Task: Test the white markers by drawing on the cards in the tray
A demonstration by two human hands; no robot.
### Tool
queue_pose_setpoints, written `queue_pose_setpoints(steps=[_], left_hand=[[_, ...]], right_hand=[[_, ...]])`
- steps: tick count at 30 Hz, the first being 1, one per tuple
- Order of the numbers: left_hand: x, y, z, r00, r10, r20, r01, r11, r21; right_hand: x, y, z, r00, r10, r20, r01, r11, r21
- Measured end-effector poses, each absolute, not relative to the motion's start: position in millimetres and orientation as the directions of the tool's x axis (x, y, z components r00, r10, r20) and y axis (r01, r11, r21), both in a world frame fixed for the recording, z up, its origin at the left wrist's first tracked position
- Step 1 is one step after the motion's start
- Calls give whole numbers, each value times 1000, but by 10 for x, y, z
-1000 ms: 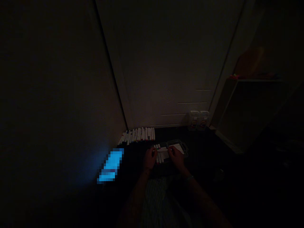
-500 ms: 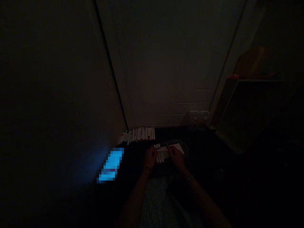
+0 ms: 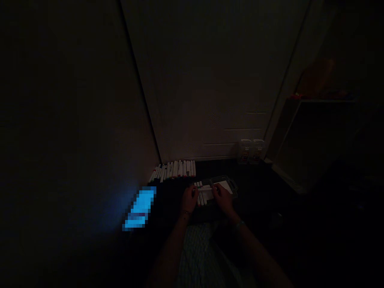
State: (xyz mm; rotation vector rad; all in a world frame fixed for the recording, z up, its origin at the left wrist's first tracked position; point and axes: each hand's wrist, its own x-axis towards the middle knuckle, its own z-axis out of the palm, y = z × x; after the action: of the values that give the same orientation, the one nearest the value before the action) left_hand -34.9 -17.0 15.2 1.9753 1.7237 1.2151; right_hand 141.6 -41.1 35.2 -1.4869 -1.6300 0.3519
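Observation:
A white marker lies crosswise between my hands, held at both ends. My left hand is closed on its left end, and my right hand grips the right end. Beneath the hands is a clear plastic case with its lid side open to the right. Several white markers stand side by side in the left part of the case. A white sheet shows in the right part. Dim light hides the finer finger detail.
Several white markers lie in a row at the back left. Two clear cases with handles stand against the wall panel. A bright pixelated screen glows on the left. A cabinet with an orange item on top is at right.
My right index finger, raised before, is now lowered toward the marker. Both hands otherwise keep nearly the same place, with the marker still between them.

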Motion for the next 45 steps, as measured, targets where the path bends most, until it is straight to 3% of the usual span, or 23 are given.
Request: queue_pose_setpoints(steps=[15,25,32,39,45], left_hand=[[-329,-221,211,-31,914,404,675,-279,683],[-321,-279,273,-7,903,430,714,-297,634],[-236,-405,390,129,846,517,820,-384,424],[-222,-407,383,131,852,507,840,-367,399],[-221,-399,366,216,849,482,829,-420,369]], right_hand=[[1421,-402,332,116,889,443,612,288,-737],[1434,-345,268,168,852,496,515,353,-781],[1449,-345,299,283,809,515,422,377,-825],[1476,-419,369,387,759,524,405,371,-836],[1489,-421,344,400,710,579,539,329,-775]])
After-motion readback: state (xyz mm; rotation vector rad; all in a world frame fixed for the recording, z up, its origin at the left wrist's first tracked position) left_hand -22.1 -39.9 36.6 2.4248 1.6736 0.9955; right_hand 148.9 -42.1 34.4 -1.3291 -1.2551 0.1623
